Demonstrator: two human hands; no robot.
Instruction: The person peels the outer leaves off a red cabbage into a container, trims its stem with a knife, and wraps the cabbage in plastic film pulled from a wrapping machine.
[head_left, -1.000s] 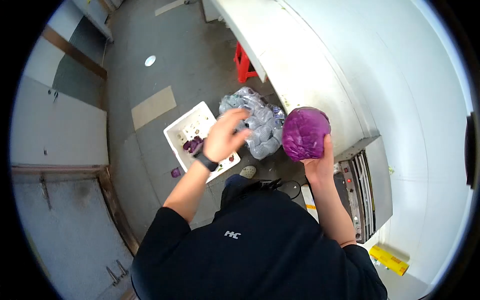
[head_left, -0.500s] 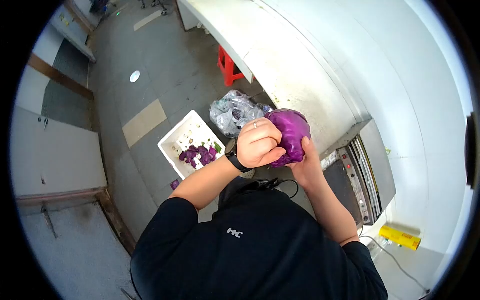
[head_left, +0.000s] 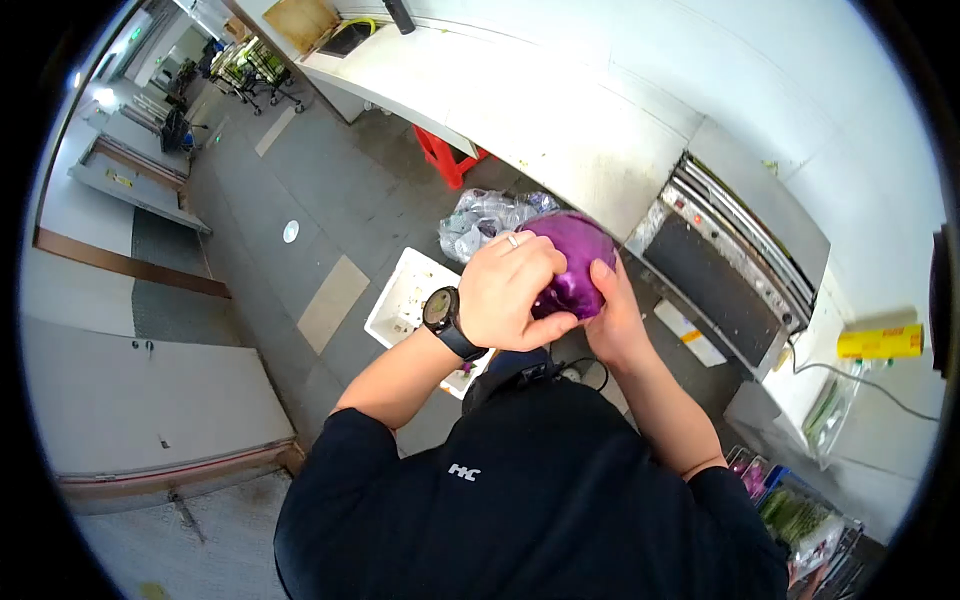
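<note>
A purple cabbage (head_left: pixel 578 240) is held up in front of my chest between both hands. My right hand (head_left: pixel 614 310) grips it on the right side, with the thumb on the near face. Against the left side, my left hand (head_left: pixel 508 290) has its fingers curled over the cabbage and the thumb along its lower face. The left fingertips are partly hidden, so I cannot tell whether they pinch a leaf. Below on the floor stands a white bin (head_left: pixel 404 268), partly covered by my left arm, with scraps in it. A clear plastic bag (head_left: pixel 474 226) lies beyond the hands.
A white counter (head_left: pixel 560 110) runs along the wall, with a wrapping machine (head_left: pixel 720 270) at the right. Near it lies a yellow box (head_left: pixel 880 342). A red stool (head_left: pixel 440 156) is under the counter. Crates with vegetables (head_left: pixel 795 515) stand at lower right.
The view has swung, bringing more of the corridor, machine and crates into sight. Both hands still hold the cabbage, and my left forearm now covers more of the white bin.
</note>
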